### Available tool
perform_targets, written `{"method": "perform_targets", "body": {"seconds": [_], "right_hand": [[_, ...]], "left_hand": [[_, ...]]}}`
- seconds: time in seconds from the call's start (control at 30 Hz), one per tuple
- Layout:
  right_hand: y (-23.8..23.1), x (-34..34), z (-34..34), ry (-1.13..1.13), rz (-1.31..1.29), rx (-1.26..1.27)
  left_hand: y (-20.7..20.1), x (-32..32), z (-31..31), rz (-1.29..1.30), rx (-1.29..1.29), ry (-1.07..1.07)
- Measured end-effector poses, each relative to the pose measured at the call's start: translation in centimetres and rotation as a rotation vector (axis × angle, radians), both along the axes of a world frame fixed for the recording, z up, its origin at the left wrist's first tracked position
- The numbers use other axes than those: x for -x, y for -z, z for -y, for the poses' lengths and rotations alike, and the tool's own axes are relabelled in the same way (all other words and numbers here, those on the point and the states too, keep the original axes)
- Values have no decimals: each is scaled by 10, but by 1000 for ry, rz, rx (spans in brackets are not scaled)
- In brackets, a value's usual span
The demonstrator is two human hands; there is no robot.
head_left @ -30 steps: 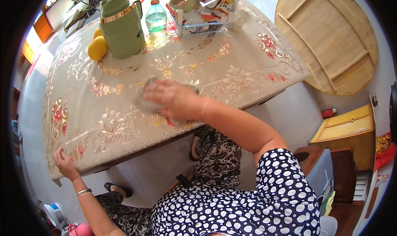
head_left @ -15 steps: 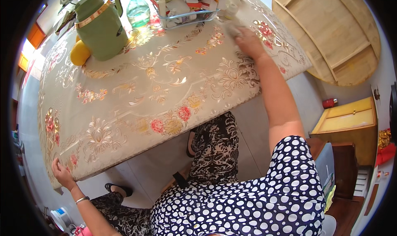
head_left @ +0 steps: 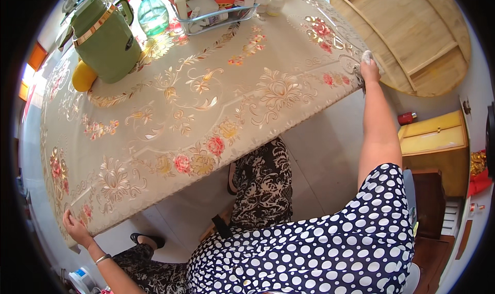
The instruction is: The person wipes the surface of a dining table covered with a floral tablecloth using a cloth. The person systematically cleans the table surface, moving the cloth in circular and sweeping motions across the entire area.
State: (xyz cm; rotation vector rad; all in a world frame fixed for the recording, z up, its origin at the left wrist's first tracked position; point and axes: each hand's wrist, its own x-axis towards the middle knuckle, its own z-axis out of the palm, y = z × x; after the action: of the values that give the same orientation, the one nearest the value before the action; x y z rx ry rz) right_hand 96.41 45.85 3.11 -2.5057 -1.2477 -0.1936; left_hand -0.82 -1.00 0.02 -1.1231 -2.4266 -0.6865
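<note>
At the near left corner of the table, my left hand [head_left: 77, 229] rests on the patterned tablecloth [head_left: 170, 113], its fingers stretched out over the edge. My right arm reaches to the table's right corner. There my right hand [head_left: 370, 71] is closed around a crumpled greyish-white cloth [head_left: 366, 56]. A darker bit shows below the fingers, at the tablecloth's edge. The tablecloth is beige, with gold, red and yellow flowers.
On the far side stand a green jug [head_left: 107, 44] with a yellow fruit [head_left: 83, 76] beside it, a teal spray bottle [head_left: 152, 15] and a glass container [head_left: 221, 19] of small packages. A round wooden board [head_left: 407, 33] leans beyond the right corner. A yellow cabinet [head_left: 432, 133] stands at right.
My right hand has moved with the cloth from the far part of the tabletop, near the glass container, rightward and closer to the right corner. My left hand has stayed at its corner.
</note>
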Motion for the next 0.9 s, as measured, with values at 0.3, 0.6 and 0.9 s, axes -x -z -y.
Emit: {"method": "perform_targets", "body": {"seconds": [0.3, 0.6, 0.9], "right_hand": [[45, -11, 29, 72, -528, -588], [57, 116, 97, -206, -1128, -871], [25, 277, 205, -365, -1210, -745]], "left_hand": [[2, -10, -10, -46, 7, -46], [-1, -23, -17, -95, 23, -111], [-8, -43, -23, -122, 36, -153]]}}
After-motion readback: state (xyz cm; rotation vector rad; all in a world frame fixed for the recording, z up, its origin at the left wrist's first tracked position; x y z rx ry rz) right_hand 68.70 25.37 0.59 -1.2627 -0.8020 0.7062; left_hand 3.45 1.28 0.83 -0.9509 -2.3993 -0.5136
